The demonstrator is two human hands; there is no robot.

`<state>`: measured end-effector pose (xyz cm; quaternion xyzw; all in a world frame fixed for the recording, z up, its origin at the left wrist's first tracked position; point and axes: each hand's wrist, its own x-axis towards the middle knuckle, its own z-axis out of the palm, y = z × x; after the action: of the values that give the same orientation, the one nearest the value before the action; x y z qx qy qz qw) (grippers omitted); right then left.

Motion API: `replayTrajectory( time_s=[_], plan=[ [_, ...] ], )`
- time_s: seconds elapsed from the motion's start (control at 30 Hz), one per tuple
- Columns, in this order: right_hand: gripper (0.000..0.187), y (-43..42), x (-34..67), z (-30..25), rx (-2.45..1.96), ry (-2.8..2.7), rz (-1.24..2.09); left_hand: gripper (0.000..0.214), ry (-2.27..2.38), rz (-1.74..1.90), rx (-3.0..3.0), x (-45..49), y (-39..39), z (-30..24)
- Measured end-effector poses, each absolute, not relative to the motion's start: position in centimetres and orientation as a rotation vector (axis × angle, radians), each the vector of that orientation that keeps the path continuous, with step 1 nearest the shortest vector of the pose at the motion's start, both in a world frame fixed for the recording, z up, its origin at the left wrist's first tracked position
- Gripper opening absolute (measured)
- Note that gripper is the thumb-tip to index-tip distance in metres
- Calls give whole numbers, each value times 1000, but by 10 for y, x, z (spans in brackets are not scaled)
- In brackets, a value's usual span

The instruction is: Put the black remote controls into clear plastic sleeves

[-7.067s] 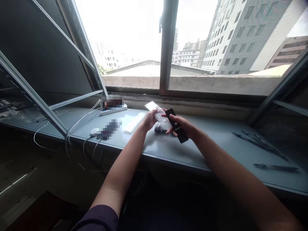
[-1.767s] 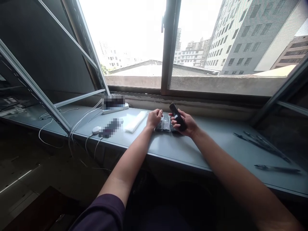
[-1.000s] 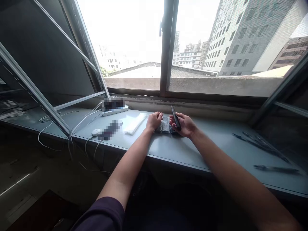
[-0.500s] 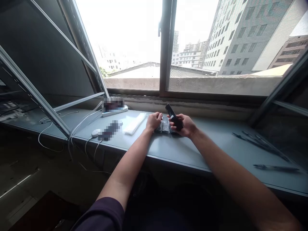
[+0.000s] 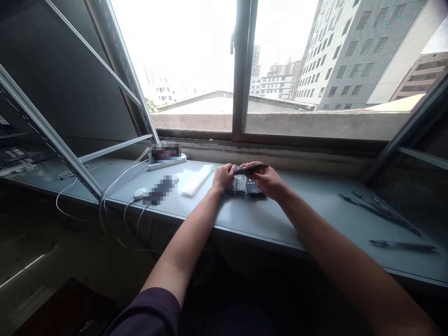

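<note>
In my right hand (image 5: 268, 181) is a slim black remote control (image 5: 250, 169), held nearly level, its left end reaching the fingers of my left hand (image 5: 224, 177). My left hand is closed, with fingertips pressed together; anything inside them is hidden. Below the hands, a second black remote control (image 5: 252, 186) lies on the table with its buttons facing up. Beside it, partly behind my left hand, sits a clear plastic packet (image 5: 240, 183) with dark contents I cannot make out.
A stack of white plastic sleeves (image 5: 196, 181) lies left of my hands on the grey table (image 5: 255, 219). Farther left are a white power strip (image 5: 168, 162), cables (image 5: 115, 184) and a blurred-out item. Dark pen-like tools (image 5: 402, 245) lie at right, near the metal frame.
My right hand has tipped the remote control from upright to nearly level and brought its end to my left hand. The remote control on the table now shows more fully.
</note>
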<state>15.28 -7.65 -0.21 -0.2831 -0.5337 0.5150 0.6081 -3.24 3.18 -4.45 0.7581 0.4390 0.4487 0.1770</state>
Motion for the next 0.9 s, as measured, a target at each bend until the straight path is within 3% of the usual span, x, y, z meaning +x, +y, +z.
replayTrajectory(
  time_s=[0.43, 0.57, 0.7, 0.9],
  plan=[
    [51, -65, 162, -5, -798, -1239, 916, 35, 1181, 1294, 2138, -31, 31, -46],
    [45, -61, 179, -6, -1188, -1283, 650, 31, 1171, 1281, 2150, -30, 30, -47],
    [70, -56, 196, -10, -1691, -1367, 358, 27, 1212, 1237, 2145, -30, 32, -47],
    [74, -47, 214, -23, -2155, -1451, 359, 19, 1183, 1154, 2222, -29, 31, -46]
  ],
)
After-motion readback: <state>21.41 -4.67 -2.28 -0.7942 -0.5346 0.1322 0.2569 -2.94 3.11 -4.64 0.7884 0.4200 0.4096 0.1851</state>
